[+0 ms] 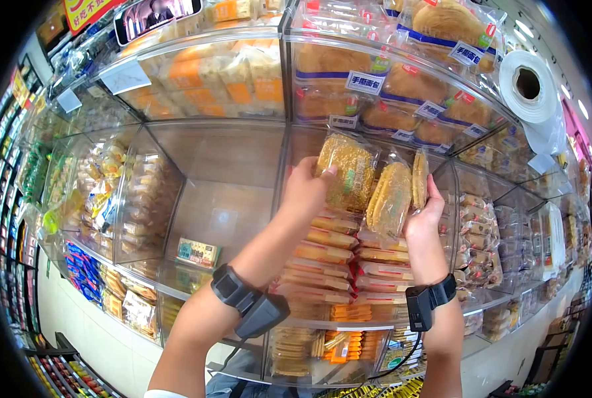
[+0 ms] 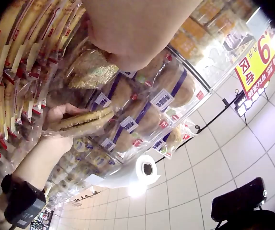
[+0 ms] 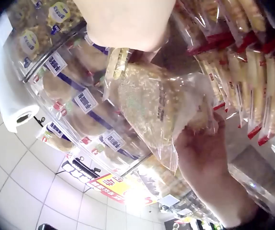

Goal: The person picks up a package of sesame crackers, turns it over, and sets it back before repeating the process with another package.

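My left hand [image 1: 307,184] pinches a wrapped sesame pastry [image 1: 349,171], thumb on its face, its seeded flat side toward me. To the right, my right hand [image 1: 426,215] holds another wrapped pastry [image 1: 420,178], seen edge-on, against its fingers. Between the hands stands a tilted clear pack of pastries [image 1: 390,199], its lower end close to the right thumb. Below are two stacks of red-edged wrapped pastries [image 1: 321,255] in the same bin. In the left wrist view the right hand [image 2: 58,136] cups a pastry [image 2: 82,122] from beneath.
Bagged bread loaves [image 1: 402,83] with blue bands fill the shelf above. A plastic bag roll [image 1: 528,86] hangs at the upper right. Left of the hands, a bin holds one small green-and-cream pack [image 1: 198,253]. Clear dividers [image 1: 286,132] part the bins. A phone [image 1: 157,20] stands at the top left.
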{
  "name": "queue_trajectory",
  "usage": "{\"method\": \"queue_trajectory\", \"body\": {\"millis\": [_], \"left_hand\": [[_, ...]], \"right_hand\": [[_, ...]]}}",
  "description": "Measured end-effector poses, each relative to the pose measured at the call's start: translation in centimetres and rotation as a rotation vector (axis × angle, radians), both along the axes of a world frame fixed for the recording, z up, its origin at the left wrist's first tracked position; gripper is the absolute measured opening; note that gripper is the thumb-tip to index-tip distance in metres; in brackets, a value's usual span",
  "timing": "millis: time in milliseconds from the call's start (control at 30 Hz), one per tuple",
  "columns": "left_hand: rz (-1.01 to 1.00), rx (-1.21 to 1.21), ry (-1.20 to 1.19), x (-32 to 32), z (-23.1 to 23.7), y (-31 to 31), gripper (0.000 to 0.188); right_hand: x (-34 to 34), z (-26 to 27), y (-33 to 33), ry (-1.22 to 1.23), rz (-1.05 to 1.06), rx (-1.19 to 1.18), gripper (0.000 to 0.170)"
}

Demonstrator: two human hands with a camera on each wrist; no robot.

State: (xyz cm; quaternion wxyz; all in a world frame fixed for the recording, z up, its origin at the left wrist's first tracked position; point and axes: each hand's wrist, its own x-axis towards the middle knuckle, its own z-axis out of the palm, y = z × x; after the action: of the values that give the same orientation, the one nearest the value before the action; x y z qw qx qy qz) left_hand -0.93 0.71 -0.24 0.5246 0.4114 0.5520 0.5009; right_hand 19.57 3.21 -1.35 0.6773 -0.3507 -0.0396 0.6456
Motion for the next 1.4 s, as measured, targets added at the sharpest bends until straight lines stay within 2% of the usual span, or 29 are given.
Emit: {"method": "queue_trajectory", "body": {"millis": [100,200,267,367,500,767,900,1000,1100,1400], "left_hand": [[0.002,-0.005,0.016,0.0,-0.1,0.1,0.031],[-0.033,-0.035,-0.072,0.2,0.2,-0.1,0.033],[-0.138,-0.081,0.001,0.4,-0.2,0.0,0.035],[-0.206,-0.08,0.059,0.6,-0.2,-0.3,0.04],[-0.303,-0.184,0.054,0.3,1.6,-0.8,0.044],[-0.381,-0.226,0.03,0.4,0.4,-0.5,0.047],[-0.432,-0.195,0.049,0.3,0.9,-0.7,0.051],[-0.394,-0.187,-0.009,0.6,0.5,-0.7,0.06],[-0.495,-0.123,0.087,0.5,1.1,-0.8,0.066],[-0.403,-0.251,0.035,0.1,2.2,-0.9,0.068]], "right_hand": [[0.2,0.3,-0.2,0.011,-0.008,0.005,0.032],[0.2,0.3,-0.3,-0.004,-0.002,0.025,0.031],[0.1,-0.1,0.2,-0.045,-0.029,0.032,0.031],[-0.9,0.2,-0.1,-0.185,-0.175,0.081,0.029],[-1.5,0.2,-0.5,-0.278,-0.14,0.121,0.031],[-1.8,0.8,-1.1,-0.336,-0.106,0.129,0.033],[-2.4,1.2,-1.5,-0.315,-0.133,0.108,0.034],[-2.3,1.0,-1.5,-0.284,-0.146,0.09,0.034],[-2.5,1.2,-1.5,-0.281,-0.153,0.079,0.034],[-1.9,0.6,-1.1,-0.186,0.0,0.114,0.037]]}}
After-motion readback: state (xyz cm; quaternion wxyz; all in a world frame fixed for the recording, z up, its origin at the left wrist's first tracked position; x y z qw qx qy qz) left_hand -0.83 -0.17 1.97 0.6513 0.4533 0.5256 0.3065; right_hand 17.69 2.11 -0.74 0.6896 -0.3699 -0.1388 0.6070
